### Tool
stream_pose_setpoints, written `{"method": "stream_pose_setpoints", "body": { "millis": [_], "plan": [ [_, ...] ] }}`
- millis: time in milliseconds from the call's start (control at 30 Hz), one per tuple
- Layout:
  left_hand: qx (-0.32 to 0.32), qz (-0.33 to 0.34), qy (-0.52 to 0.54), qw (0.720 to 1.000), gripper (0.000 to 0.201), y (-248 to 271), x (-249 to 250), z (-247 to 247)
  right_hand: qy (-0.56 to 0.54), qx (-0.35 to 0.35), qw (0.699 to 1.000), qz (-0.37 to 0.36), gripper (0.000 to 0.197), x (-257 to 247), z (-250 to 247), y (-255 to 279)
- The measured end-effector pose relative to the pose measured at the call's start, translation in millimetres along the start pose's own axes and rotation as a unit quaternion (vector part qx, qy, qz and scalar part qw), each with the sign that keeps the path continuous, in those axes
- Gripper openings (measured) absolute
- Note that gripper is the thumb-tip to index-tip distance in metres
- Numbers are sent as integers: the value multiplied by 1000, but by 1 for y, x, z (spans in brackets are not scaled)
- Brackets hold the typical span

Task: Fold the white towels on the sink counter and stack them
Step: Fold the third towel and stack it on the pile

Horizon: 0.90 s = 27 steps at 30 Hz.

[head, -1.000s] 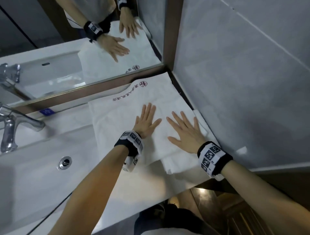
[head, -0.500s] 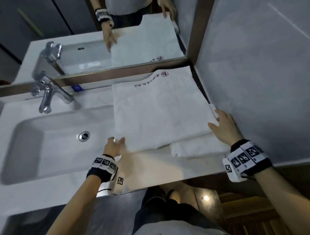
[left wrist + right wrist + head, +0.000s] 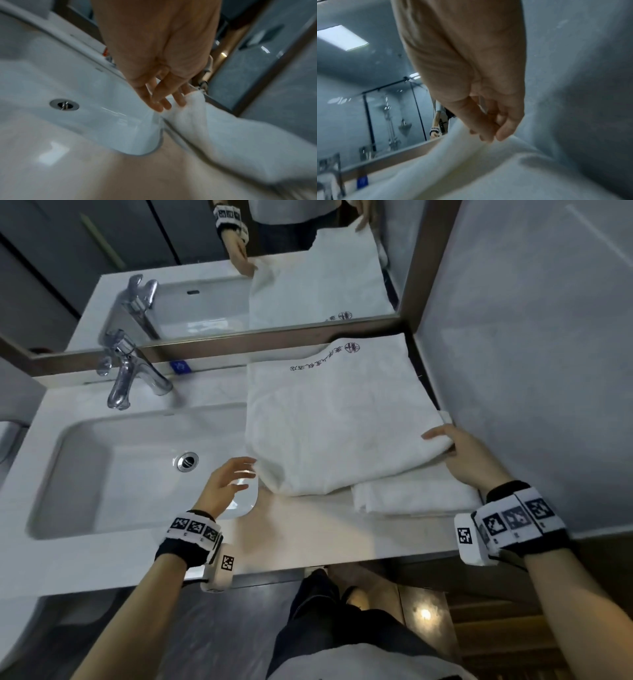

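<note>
The big white towel (image 3: 335, 419) lies spread on the table (image 3: 308, 539), just right of the sink basin (image 3: 102, 474) and pushed up against the mirror frame (image 3: 239, 340) and side wall (image 3: 531, 371). Its near-left corner overhangs the basin's rim. The left hand (image 3: 227, 484) has relaxed, spread fingers touching that corner, holding nothing. The right hand (image 3: 469, 457) pinches the towel's near-right corner, thumb on top. A smaller folded towel (image 3: 411, 498) pokes out from under it, toward the table's front edge. The top towel is wrinkly, with dark printed lettering (unreadable) near the mirror.
</note>
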<state>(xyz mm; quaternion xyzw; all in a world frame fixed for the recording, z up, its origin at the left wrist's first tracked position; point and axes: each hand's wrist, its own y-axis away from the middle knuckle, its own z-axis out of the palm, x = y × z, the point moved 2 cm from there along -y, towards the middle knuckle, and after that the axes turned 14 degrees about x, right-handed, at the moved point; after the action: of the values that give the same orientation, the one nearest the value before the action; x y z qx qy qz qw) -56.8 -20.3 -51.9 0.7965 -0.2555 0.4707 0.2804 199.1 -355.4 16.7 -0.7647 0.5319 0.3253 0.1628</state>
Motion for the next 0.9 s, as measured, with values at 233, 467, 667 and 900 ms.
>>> {"method": "stream_pose_setpoints", "body": {
  "millis": [233,467,667,900],
  "plan": [
    [-2,129,-181,975,50,-16,5,16,63,88,991,-74,16,-4,-6,-14],
    [109,125,-97,981,7,-58,7,-3,-25,105,990,-90,19,-32,-1,-47],
    [187,18,77,979,13,-114,17,-15,-111,202,973,-33,16,-62,10,-104],
    [215,27,60,974,13,-183,49,-8,-92,214,972,1,32,-80,35,-198]
  ]
}}
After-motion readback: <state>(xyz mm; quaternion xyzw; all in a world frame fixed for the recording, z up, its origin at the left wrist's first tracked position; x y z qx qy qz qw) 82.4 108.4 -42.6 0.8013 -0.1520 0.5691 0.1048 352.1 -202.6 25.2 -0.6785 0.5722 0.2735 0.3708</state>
